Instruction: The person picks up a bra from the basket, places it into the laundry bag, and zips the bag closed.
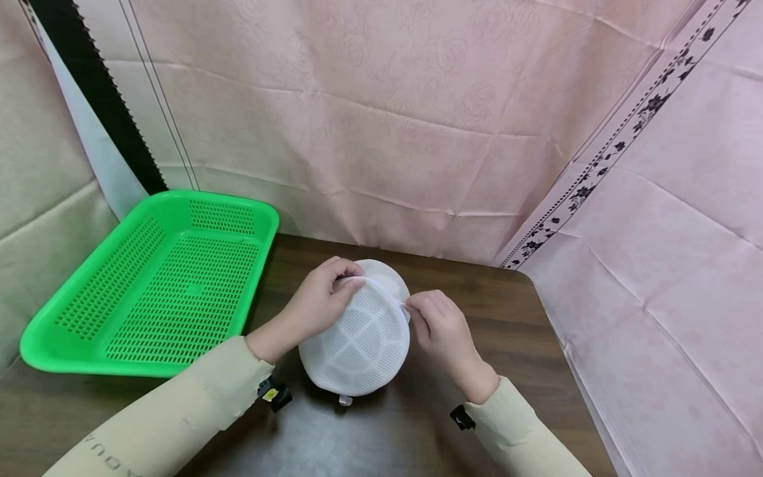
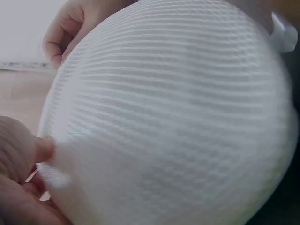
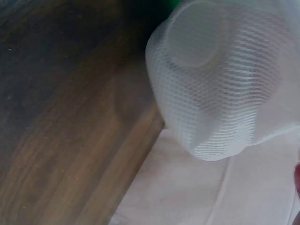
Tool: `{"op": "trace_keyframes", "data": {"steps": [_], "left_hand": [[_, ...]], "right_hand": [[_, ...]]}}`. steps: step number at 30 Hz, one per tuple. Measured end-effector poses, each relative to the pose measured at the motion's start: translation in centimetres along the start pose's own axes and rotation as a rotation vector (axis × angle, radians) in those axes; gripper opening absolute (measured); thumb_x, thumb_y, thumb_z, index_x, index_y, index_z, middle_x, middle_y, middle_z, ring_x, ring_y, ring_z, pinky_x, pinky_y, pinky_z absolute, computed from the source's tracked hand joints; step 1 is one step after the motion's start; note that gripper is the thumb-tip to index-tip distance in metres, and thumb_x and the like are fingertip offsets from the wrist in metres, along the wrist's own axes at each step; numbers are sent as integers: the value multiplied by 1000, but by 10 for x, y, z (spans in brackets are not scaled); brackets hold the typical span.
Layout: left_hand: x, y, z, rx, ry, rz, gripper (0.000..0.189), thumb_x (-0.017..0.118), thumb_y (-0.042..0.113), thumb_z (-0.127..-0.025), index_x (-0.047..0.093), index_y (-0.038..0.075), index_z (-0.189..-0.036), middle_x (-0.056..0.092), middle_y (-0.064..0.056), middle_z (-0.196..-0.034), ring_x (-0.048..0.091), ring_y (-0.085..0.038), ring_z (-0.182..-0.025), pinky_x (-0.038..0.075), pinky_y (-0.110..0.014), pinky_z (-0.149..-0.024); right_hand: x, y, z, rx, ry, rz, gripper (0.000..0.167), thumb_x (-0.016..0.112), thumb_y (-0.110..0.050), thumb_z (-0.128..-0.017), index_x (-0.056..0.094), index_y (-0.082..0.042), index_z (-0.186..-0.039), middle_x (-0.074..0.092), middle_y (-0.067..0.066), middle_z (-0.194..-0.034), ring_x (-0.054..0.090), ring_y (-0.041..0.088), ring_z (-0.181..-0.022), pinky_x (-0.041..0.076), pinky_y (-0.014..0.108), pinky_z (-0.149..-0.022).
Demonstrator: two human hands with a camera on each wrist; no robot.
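Note:
A rounded white mesh laundry bag (image 1: 357,344) with paler bands across its face is held over the table between both hands. My left hand (image 1: 322,298) pinches its upper left edge between thumb and fingers. At the upper right edge, my right hand (image 1: 444,331) pinches a small bit of the seam. The left wrist view shows the bag's ribbed mesh (image 2: 168,108) filling the frame, the left thumb (image 2: 44,149) on its rim. In the right wrist view a round end panel (image 3: 194,35) of the bag appears. A small white tag (image 1: 346,400) hangs at the bottom.
A green plastic basket (image 1: 271,225) with slotted sides stands on the left of the dark wooden table (image 1: 501,298). Pink-white patterned cloth (image 1: 381,132) hangs behind the table, with more cloth (image 1: 673,298) along the right side.

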State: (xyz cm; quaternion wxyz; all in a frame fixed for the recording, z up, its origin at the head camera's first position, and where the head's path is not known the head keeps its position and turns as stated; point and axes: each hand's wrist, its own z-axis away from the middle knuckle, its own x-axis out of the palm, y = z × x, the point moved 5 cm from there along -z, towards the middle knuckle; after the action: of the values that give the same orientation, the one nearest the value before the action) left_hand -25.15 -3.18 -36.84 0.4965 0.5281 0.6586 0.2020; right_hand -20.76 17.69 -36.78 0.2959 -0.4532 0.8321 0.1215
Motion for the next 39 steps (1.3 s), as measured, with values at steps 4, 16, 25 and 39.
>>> {"op": "trace_keyframes", "data": {"steps": [4,16,25,39], "left_hand": [[4,-14,1,-32,-42,-156,6,69,13,-90,67,12,-96,59,1,-95,56,-16,-85,48,-35,-81],[15,-9,3,91,-122,-299,26,62,14,-90,65,9,-116,61,-3,-114,55,-22,-108,44,-40,-96],[29,8,9,254,-179,-342,25,68,31,-90,69,16,-110,61,4,-109,51,-18,-108,36,-39,-97],[32,4,9,248,-184,-365,10,69,24,-91,69,18,-99,60,8,-92,53,-14,-93,38,-35,-83]], "right_hand": [[11,3,6,36,-90,-1,3,64,-7,-92,65,-6,-95,63,-1,-87,58,17,-80,48,32,-73],[18,2,6,94,-164,-16,11,67,-2,-88,65,-8,-97,63,-3,-90,58,16,-83,48,31,-76],[21,0,6,77,-161,-25,11,65,-2,-88,65,-7,-98,64,-2,-92,59,16,-84,49,31,-77],[22,0,8,53,-139,-37,14,68,0,-86,64,-6,-97,64,0,-93,59,17,-85,49,31,-78]]}}
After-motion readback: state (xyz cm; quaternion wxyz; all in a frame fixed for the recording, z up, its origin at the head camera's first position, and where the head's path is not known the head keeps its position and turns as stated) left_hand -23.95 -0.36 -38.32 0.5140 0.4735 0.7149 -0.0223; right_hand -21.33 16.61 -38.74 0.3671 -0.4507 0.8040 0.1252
